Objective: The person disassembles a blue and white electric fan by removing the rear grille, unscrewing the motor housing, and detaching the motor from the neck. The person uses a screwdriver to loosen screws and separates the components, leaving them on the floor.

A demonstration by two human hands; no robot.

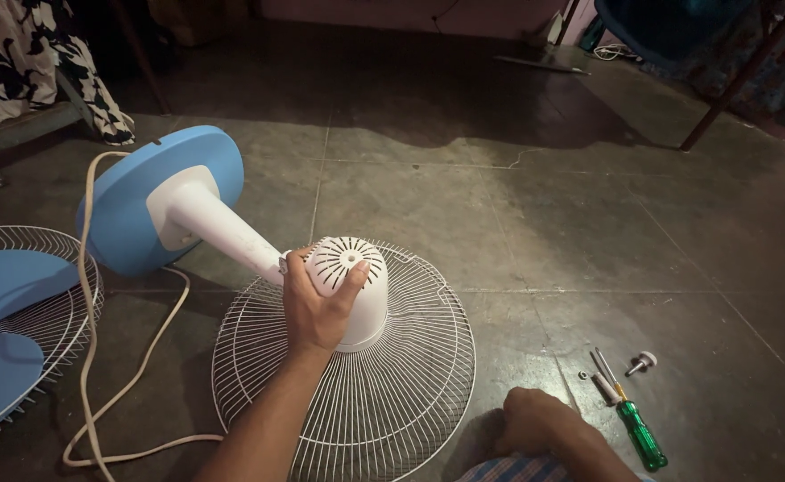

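A table fan lies on its side on the stone floor. My left hand (315, 308) grips its white vented motor housing (357, 277), which rests face down on the white wire rear grille (401, 393). The white neck (223, 228) runs up-left to the round blue base (125, 196). My right hand (535, 421) is curled into a fist near my knee, holding nothing that I can see, just right of the grille rim. A green-handled screwdriver (635, 427) lies to the right of that hand.
A second wire grille (49, 312) with blue fan blades (0, 357) on it lies at the far left. A white power cord (111, 393) loops across the floor. A small white knob (642, 361), a nut (583, 376) and a white pin (604, 386) sit by the screwdriver. Patterned cloth (18, 54) hangs top left.
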